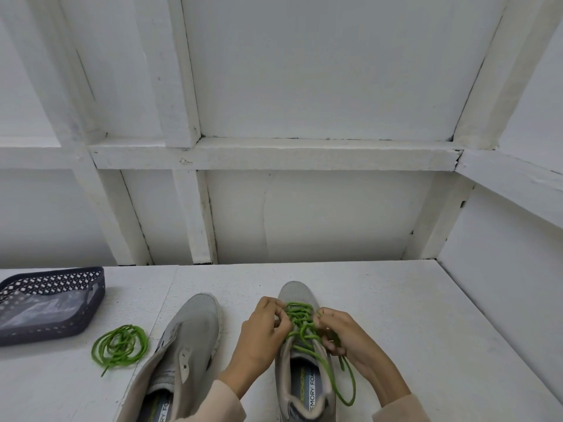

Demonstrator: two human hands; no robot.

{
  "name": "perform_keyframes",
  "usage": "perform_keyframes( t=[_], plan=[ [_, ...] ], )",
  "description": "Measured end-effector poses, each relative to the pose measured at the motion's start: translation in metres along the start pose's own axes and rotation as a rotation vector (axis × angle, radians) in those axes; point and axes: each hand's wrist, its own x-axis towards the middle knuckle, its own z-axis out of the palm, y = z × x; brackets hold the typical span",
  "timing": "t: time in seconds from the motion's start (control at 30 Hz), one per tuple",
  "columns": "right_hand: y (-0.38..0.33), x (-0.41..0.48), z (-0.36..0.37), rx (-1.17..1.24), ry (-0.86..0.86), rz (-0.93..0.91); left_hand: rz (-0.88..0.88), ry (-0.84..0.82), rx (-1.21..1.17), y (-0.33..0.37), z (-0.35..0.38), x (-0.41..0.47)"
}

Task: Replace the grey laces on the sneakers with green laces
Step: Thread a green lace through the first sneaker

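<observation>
Fingers (275, 310) of the left hand (262, 333) and right hand (345, 336) pinch the thin green lace (300, 318) over the half-laced grey mesh sneaker (293, 292). Its toe points away, so the eyelets likely sit within reach. A coiled green lace (120, 348) waits on the white bench (402, 324) beside the unlaced grey sneaker (195, 322).

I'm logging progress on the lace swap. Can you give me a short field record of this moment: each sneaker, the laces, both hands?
right sneaker: green lace crossed through its eyelets, ends loose
left sneaker: no lace
spare green lace: coiled on table, left of left sneaker
left hand: pinches the green lace
right hand: pinches the green lace
basket: table's far left
</observation>
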Motion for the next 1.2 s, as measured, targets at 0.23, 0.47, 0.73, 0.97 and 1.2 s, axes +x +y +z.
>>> perform_keyframes(
  t=[0.23, 0.47, 0.73, 0.97, 1.2],
  plan=[
    [-0.004, 0.005, 0.0, -0.122, 0.047, -0.051, 0.012, -0.095, -0.021, 0.001, -0.01, 0.009],
    [-0.016, 0.006, -0.007, -0.347, 0.006, -0.11, -0.007, -0.145, -0.027, 0.006, -0.017, 0.017],
    [-0.015, 0.005, -0.004, -0.471, 0.006, -0.051, 0.019, -0.061, 0.108, 0.011, -0.009, 0.005],
    [-0.009, -0.005, 0.003, -0.257, 0.141, -0.065, 0.02, -0.019, 0.109, 0.008, -0.003, 0.001],
    [-0.011, 0.001, -0.004, -0.409, 0.096, -0.161, 0.015, -0.117, 0.078, 0.009, -0.015, 0.015]
  ],
)
